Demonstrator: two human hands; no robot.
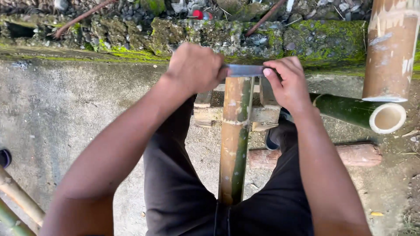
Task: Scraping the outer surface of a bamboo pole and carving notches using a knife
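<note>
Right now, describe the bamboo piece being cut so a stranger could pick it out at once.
Start at the mossy stone wall across the top, then drop to the wooden block on the concrete. The bamboo strip lies across it, running back between the person's legs, under the blade held by both hands. Unlike the round green pole nearby, it is split, brown-and-green.

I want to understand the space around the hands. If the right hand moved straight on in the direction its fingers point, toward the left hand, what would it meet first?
The right hand rests its fingers on the metal blade, pointing left. Sliding straight on along it, it would probably meet the left hand, which grips the blade's other end above the bamboo pole.
</note>
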